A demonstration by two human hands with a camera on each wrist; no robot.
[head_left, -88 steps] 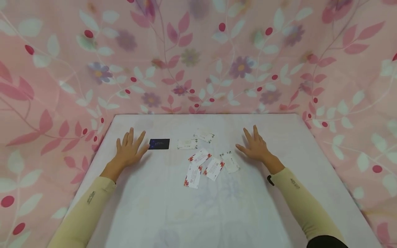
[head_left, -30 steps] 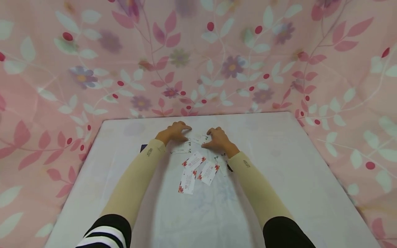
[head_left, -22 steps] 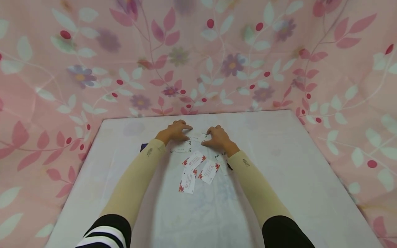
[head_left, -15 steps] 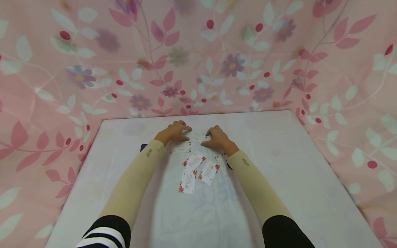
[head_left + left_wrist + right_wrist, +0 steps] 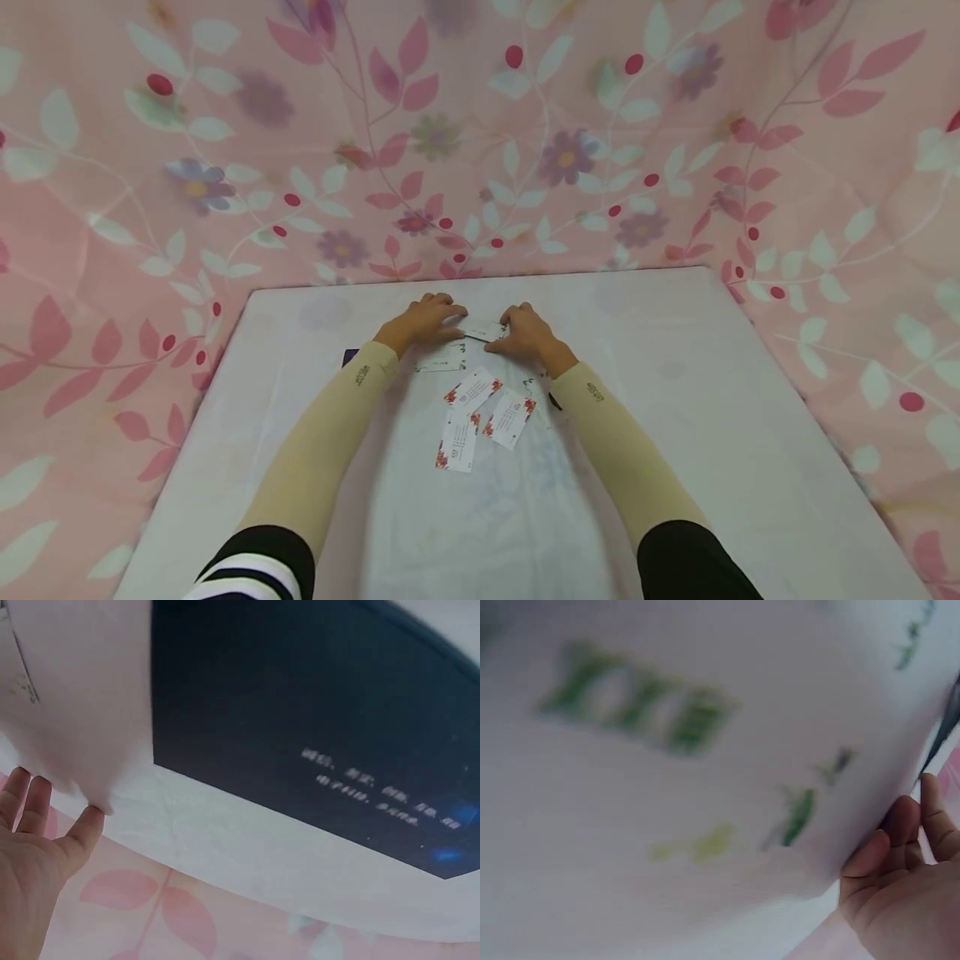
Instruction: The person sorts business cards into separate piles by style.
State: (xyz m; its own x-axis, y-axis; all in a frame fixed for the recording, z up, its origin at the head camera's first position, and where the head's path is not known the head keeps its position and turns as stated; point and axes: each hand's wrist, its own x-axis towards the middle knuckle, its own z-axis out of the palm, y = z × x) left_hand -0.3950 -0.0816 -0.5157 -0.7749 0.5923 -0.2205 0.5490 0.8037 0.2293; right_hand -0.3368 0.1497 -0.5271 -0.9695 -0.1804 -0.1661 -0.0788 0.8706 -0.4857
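In the head view, a white business card with small print lies between my two hands at the back of the table, a dark line along its near edge. My left hand has thumb and fingertips at the card's left end and appears to pinch it. My right hand grips its right end, thumb at the near edge and curled fingers at the far edge. In the left wrist view, my left thumb and fingers are bent; the card's grip is out of that view. The right wrist view shows curled right fingers by a dark edge.
Nearer me lie a pale card and three red-flowered cards, one at the top. A green-leaf card sits under my right wrist. A dark blue card lies under my left forearm. Floral pink cloth hangs behind the white table.
From lying spread wide apart, both hands have moved inward to the white card at the back. Over the last half second the card has tilted slightly, and a dark line shows along its near edge.
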